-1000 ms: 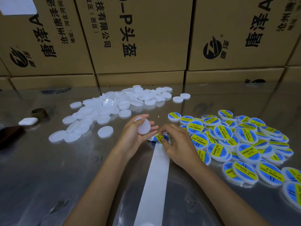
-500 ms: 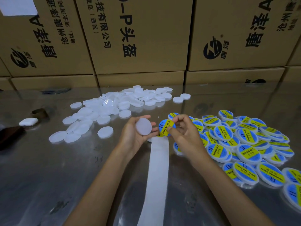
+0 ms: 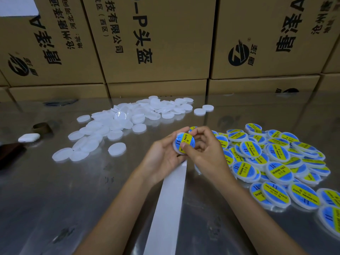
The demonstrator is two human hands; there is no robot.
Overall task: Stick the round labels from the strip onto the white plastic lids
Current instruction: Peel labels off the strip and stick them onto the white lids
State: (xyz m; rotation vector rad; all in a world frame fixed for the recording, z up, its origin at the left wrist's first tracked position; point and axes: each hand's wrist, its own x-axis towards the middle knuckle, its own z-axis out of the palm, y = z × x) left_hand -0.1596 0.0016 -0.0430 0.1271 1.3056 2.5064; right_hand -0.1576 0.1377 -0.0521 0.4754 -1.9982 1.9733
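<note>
My left hand (image 3: 161, 153) cups a white plastic lid (image 3: 176, 150) above the table's middle. A round blue and yellow label (image 3: 185, 142) lies on the lid's face. My right hand (image 3: 206, 150) presses on that label with thumb and fingertips. The white backing strip (image 3: 169, 199) runs from under my hands toward the near edge; the part in view carries no labels. Several bare white lids (image 3: 117, 126) are heaped at the back left. Several labelled lids (image 3: 272, 162) are piled on the right.
Stacked cardboard boxes (image 3: 156, 43) wall off the back of the shiny metal table (image 3: 55, 199). At the left sit a small white case (image 3: 29, 137), a brown tape core (image 3: 41, 127) and a dark object (image 3: 9, 151) at the edge.
My right hand peeled a label off the strip, lifted it and brought it left onto the lid in my left hand. The lid's face went from bare white to labelled.
</note>
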